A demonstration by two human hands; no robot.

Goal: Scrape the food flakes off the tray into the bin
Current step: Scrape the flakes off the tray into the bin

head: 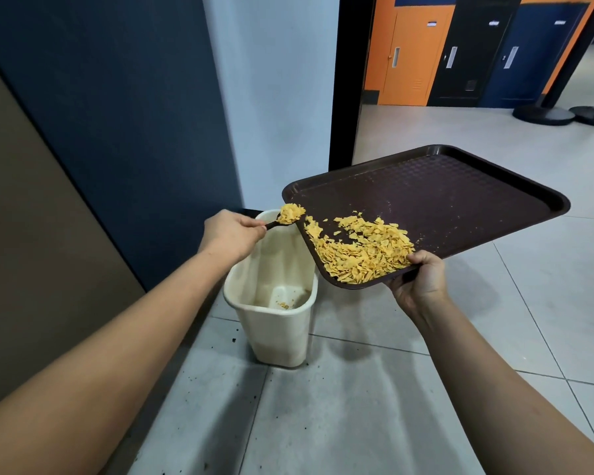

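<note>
A dark brown tray [460,200] is held tilted, its lower left corner over a cream bin [271,323]. A pile of yellow flakes [360,248] lies on the tray's near left part. My right hand [422,282] grips the tray's near edge, thumb on top beside the flakes. My left hand [232,233] holds a dark spoon [282,222] by its handle. The spoon bowl carries a heap of flakes and hovers above the bin, just left of the tray's rim. A few flakes lie at the bin's bottom.
The bin stands on a grey tiled floor [357,406] against a dark blue wall panel [117,114]. Dark crumbs speckle the floor near the bin. A black door frame [343,80] opens to a hall with orange and dark lockers [460,49] and stanchion bases [546,114].
</note>
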